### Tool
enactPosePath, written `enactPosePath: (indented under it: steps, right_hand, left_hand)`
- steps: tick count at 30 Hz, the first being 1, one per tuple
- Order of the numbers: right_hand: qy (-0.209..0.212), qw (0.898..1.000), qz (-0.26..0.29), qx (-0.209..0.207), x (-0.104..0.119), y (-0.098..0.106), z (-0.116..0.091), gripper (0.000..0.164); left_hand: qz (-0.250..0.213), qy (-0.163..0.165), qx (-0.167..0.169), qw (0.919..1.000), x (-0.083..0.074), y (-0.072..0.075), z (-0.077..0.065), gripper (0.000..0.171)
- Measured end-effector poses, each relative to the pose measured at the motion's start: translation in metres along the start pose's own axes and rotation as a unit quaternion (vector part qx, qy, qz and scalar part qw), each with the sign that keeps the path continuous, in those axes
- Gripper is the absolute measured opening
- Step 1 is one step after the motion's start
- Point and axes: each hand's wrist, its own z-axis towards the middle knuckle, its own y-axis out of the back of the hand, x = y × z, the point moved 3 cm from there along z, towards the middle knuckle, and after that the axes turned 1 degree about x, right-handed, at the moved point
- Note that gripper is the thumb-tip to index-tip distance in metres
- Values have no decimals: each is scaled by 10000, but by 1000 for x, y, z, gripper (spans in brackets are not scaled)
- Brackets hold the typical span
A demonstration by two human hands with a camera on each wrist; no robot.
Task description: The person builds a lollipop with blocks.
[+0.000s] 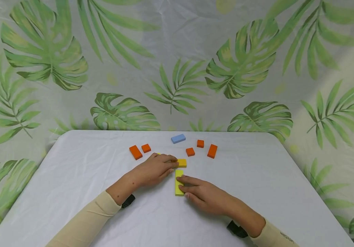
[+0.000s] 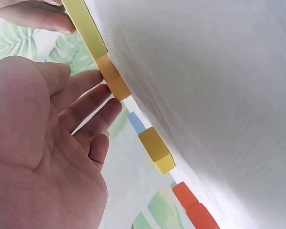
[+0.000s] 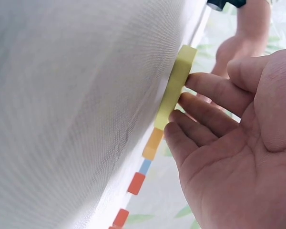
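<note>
A long yellow-green block (image 1: 179, 188) lies lengthwise on the white table, with the fingertips of my right hand (image 1: 209, 197) resting on its top and right edge. Just beyond its far end sits an amber-yellow block (image 1: 182, 163) placed crosswise. My left hand (image 1: 155, 169) reaches over from the left, its extended fingertips touching this amber block (image 2: 112, 78). Under that hand in the head view, another yellow block (image 2: 156, 145) is mostly covered, but the left wrist view shows it beyond the fingers. Neither hand curls its fingers round a block.
A blue block (image 1: 178, 138) lies near the table's back edge. Left of it are a long orange block (image 1: 135, 152) and a small one (image 1: 146, 148). Right of it are two small orange blocks (image 1: 190, 152) and a long one (image 1: 212, 151). Leaf-patterned cloth (image 1: 183, 44) hangs behind.
</note>
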Motion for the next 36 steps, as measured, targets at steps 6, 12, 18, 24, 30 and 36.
enactPosePath:
  steps: [6,12,18,24,30,36]
  right_hand:
    - [112,9998,-98,-94,-1,0,0,42]
    - [-36,10000,-49,5,-1,-1,1,43]
    - [-96,9999,67,42,-1,0,1,44]
    - [-104,9999,71,24,-1,-1,1,45]
    - [-94,9999,43,-18,-1,-1,1,46]
    - [-103,9999,8,-50,-1,-1,2,46]
  left_hand:
    - [5,-3,40,10000,-2,1,0,40]
    - [61,-36,35,10000,-5,2,-2,41]
    - [108,-81,44,9999,-7,1,-5,41]
    - [53,-74,39,10000,-8,0,-7,41]
    - [52,-136,22,9999,-8,-1,-9,41]
    - [80,-188,-40,9998,-9,-1,-10,42]
